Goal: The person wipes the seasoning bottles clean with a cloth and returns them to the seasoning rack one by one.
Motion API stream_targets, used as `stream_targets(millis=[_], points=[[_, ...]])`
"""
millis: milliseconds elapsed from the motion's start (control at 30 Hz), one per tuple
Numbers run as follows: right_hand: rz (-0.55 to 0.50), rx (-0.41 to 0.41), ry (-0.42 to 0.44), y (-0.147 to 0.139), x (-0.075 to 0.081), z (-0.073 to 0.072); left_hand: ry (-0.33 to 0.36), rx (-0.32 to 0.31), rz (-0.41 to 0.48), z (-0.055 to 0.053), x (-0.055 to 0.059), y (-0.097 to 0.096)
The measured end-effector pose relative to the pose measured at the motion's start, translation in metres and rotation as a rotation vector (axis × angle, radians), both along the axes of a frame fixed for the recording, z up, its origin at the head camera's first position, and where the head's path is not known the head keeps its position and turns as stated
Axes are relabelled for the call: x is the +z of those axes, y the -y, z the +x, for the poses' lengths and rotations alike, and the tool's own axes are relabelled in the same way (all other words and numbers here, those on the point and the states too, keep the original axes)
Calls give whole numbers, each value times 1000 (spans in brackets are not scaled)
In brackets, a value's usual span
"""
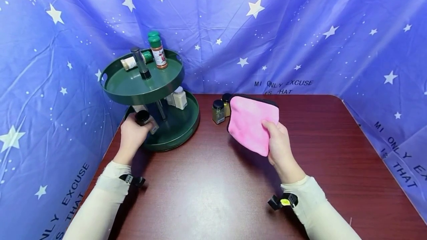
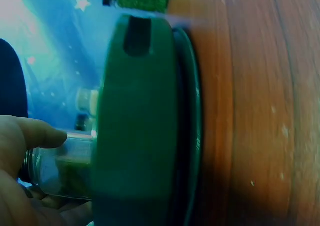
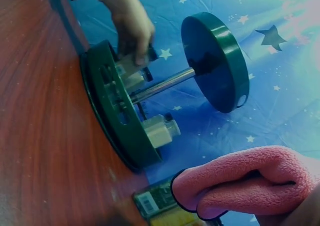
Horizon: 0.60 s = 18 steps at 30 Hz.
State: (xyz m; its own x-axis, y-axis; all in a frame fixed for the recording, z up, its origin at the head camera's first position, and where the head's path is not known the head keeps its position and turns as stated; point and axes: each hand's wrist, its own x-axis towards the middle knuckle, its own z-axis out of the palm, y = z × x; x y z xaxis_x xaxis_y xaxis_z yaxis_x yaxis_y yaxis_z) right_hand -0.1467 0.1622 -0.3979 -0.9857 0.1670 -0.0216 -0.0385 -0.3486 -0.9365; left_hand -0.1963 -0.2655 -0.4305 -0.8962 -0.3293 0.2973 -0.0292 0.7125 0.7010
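At the left stands a two-tier green round rack (image 1: 166, 143). My left hand (image 1: 129, 134) grips a clear spice jar (image 2: 75, 172) with a black cap, at the left side of the lower tier. In the left wrist view the jar's base is hidden behind the tier's rim. My right hand (image 1: 281, 145) holds a folded pink cloth (image 1: 250, 121) with dark edging over the table, thumb on top. The cloth shows in the right wrist view as a thick fold (image 3: 245, 186). Just left of it stand two black-capped spice jars, the nearer one (image 1: 218, 112) in plain sight.
On the upper tier (image 1: 133, 93) a green-capped shaker (image 1: 158, 53) stands before another, and a third shaker (image 1: 129, 63) lies on its side. White-filled jars (image 1: 180, 98) stand on the lower tier. A starry blue curtain (image 1: 213, 47) hangs behind the brown table (image 1: 200, 180).
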Motion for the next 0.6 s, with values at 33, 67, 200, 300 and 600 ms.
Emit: stream_targets(millis=[33,67,200,300,600], points=[[-5,-10,-4,-2,1,0,1,-1,-4,-2,-2,2],[-10,-21,-8,-3,2,-1,-1,-2,-9,-4,-4,4],[-36,-66,-20,-10,7,-3,-17,-3,-27,-10,-7,10],[-53,-98,-25,-16,10,-5,-20,-5,-35,-13,-7,12],[-94,-122,-46,-26,14,-9,4,-27,-29,-16,-5,11]])
